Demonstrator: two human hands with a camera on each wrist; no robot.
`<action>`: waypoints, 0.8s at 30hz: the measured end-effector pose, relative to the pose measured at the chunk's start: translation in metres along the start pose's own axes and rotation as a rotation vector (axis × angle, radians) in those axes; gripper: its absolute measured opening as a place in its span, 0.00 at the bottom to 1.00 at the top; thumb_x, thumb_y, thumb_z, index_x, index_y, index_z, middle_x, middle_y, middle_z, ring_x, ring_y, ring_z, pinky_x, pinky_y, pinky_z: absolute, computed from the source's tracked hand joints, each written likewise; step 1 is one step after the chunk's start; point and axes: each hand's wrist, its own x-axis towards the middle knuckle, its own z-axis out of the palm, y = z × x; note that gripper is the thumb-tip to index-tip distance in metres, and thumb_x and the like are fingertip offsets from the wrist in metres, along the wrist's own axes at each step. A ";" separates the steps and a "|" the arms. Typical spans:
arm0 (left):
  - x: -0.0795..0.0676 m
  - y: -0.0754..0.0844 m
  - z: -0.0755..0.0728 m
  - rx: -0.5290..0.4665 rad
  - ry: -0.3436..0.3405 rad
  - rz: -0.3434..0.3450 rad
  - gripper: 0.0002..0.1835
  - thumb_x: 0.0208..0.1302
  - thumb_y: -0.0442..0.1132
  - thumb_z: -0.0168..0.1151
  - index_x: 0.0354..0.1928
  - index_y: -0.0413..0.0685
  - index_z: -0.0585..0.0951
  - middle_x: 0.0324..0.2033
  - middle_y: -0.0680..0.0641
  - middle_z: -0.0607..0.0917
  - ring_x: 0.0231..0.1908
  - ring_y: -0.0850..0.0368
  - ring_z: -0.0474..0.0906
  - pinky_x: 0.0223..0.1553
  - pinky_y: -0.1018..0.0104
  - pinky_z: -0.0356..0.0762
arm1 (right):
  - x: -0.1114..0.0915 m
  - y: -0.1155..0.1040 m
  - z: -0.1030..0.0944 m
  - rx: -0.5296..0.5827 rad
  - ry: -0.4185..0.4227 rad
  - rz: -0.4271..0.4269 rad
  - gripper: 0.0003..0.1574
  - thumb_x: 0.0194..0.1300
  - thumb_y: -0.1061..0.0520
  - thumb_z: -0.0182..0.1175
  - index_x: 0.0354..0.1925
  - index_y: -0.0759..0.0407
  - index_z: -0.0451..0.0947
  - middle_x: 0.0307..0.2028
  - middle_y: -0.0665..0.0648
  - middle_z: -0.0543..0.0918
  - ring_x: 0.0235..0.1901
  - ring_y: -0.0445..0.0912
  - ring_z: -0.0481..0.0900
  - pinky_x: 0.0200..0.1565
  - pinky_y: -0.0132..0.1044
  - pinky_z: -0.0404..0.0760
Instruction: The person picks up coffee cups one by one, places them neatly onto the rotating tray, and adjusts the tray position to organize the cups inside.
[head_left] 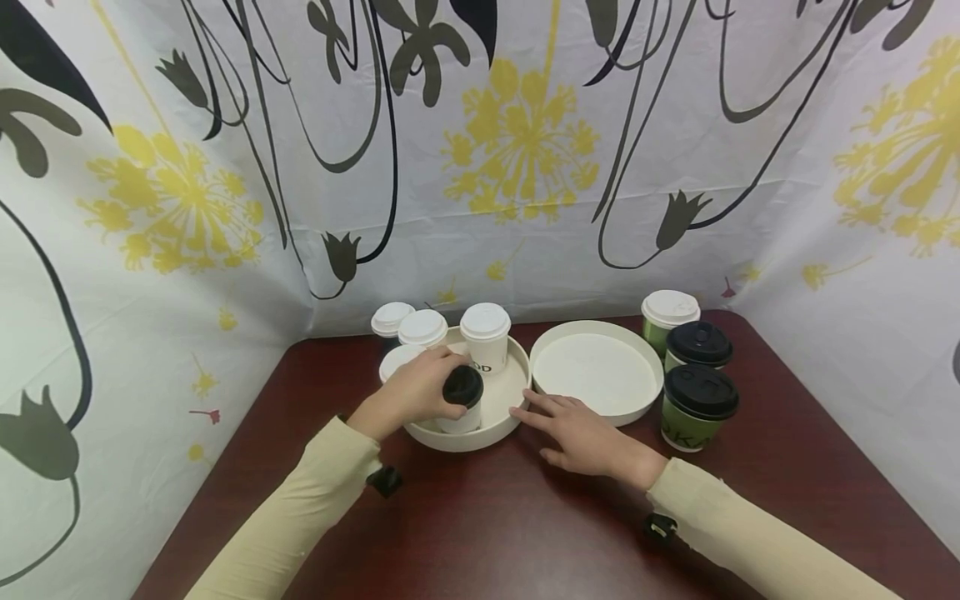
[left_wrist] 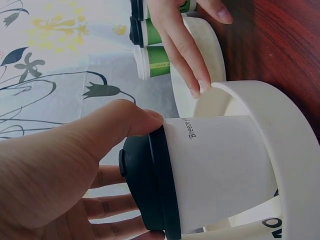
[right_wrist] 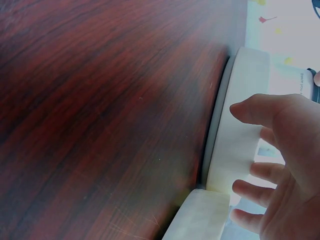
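My left hand [head_left: 411,390] grips a white paper cup [left_wrist: 220,170] by its black lid [head_left: 462,386], thumb on one side and fingers round the other. The cup stands in, or just over, the front of the left round cream tray [head_left: 498,432]; its base is partly hidden. Another white cup with a white lid [head_left: 486,337] stands in that tray behind it. My right hand [head_left: 581,435] has its fingers spread, the fingertips at the left tray's right rim near the other tray. In the right wrist view its thumb and fingers are apart, holding nothing.
The second round tray [head_left: 596,371] sits right of the first, bare inside. Green cups [head_left: 688,429] with black or white lids line its right side. More white-lidded cups [head_left: 423,327] cluster at the left tray's left. Patterned cloth [head_left: 517,250] hangs behind the dark red table [head_left: 480,533].
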 end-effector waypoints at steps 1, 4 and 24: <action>0.000 0.000 0.000 0.001 -0.001 -0.002 0.36 0.49 0.49 0.75 0.62 0.51 0.76 0.58 0.44 0.80 0.58 0.49 0.77 0.59 0.53 0.77 | 0.000 0.000 0.000 0.000 -0.003 0.001 0.45 0.59 0.51 0.68 0.72 0.47 0.65 0.72 0.65 0.65 0.68 0.59 0.70 0.64 0.57 0.72; 0.000 0.000 0.000 0.000 -0.004 -0.008 0.37 0.49 0.50 0.75 0.63 0.51 0.76 0.58 0.44 0.79 0.58 0.49 0.76 0.58 0.52 0.77 | 0.000 -0.001 -0.001 0.002 -0.005 0.002 0.45 0.59 0.51 0.69 0.72 0.46 0.65 0.72 0.65 0.65 0.68 0.59 0.70 0.64 0.57 0.72; -0.006 0.004 -0.004 -0.010 -0.038 -0.041 0.42 0.49 0.49 0.76 0.67 0.48 0.72 0.60 0.43 0.76 0.61 0.48 0.73 0.60 0.52 0.76 | -0.001 -0.001 -0.001 0.023 -0.010 0.016 0.45 0.59 0.52 0.69 0.72 0.46 0.65 0.73 0.65 0.65 0.68 0.60 0.71 0.63 0.58 0.72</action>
